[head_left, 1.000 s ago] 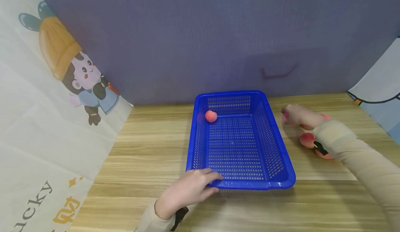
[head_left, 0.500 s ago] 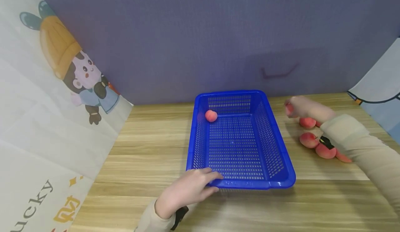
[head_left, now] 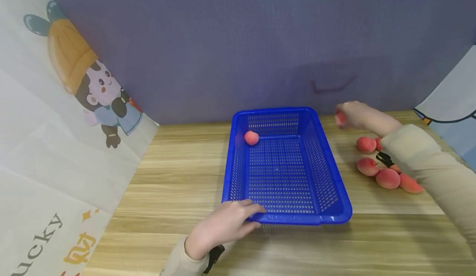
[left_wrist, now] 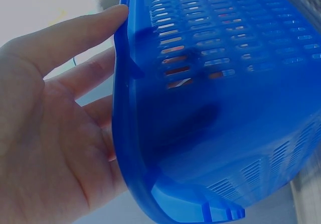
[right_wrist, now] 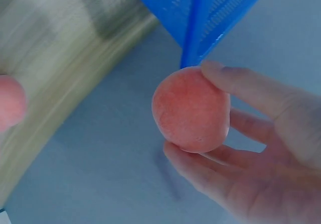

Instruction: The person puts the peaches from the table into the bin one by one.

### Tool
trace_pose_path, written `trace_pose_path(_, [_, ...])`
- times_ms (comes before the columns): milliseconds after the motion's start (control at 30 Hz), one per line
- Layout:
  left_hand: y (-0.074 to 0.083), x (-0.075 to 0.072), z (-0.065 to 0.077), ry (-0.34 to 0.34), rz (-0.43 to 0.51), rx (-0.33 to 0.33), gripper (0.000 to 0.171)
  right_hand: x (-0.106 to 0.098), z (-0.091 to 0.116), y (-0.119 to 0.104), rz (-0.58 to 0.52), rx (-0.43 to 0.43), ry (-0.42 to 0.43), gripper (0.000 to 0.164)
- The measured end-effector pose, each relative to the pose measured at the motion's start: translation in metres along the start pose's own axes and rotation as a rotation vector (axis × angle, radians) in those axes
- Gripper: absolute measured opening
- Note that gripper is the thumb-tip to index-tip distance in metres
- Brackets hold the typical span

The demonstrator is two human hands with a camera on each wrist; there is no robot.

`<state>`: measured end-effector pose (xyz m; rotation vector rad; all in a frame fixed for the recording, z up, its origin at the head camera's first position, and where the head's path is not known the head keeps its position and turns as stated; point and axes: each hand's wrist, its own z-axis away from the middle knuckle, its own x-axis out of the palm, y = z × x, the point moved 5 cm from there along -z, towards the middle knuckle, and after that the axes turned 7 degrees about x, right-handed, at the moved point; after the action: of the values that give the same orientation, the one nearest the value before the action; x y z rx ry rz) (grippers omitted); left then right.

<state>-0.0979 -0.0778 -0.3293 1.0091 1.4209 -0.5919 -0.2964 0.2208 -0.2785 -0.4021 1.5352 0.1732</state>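
My left hand [head_left: 223, 224] grips the near rim of a blue plastic basket [head_left: 297, 219] at its left corner. In the left wrist view the thumb lies against one side of the rim, the fingers behind the other. Beyond the basket's far right corner, my right hand [head_left: 355, 114] is raised and pinches a peach [right_wrist: 190, 111] between thumb and fingertips. A single peach [head_left: 251, 138] lies in the basket's far left corner. Below the right forearm, several peaches [head_left: 388, 178] sit on the table to the right of the basket.
The wood-grain table [head_left: 178, 164] ends at a grey-blue upright panel [head_left: 208, 53] behind the basket. On the left hangs a white printed sheet [head_left: 41, 152] with a cartoon figure. Another printed sheet [head_left: 451, 98] stands at the right edge.
My right hand has risen and moved back toward the panel with the peach, uncovering more of the peaches on the table. The left hand and basket stay put.
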Motion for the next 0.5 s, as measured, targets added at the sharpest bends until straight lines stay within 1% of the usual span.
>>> trace_pose_path(167, [-0.001, 0.001, -0.001, 0.002, -0.003, 0.001, 0.026, -0.01, -0.002, -0.015, 0.006, -0.012, 0.025, 0.026])
trace_pose_path(267, [-0.001, 0.001, -0.001, 0.005, -0.005, 0.002, 0.026, -0.014, -0.006, -0.022, 0.011, -0.029, 0.036, 0.024])
trace_pose_path(400, [-0.001, 0.001, -0.001, 0.008, -0.002, 0.003, 0.026, -0.017, -0.01, -0.033, 0.018, -0.053, 0.056, 0.016])
trace_pose_path(500, [-0.001, 0.001, -0.001, 0.009, 0.0, 0.005, 0.026, -0.02, -0.014, -0.043, 0.02, -0.059, 0.063, 0.019])
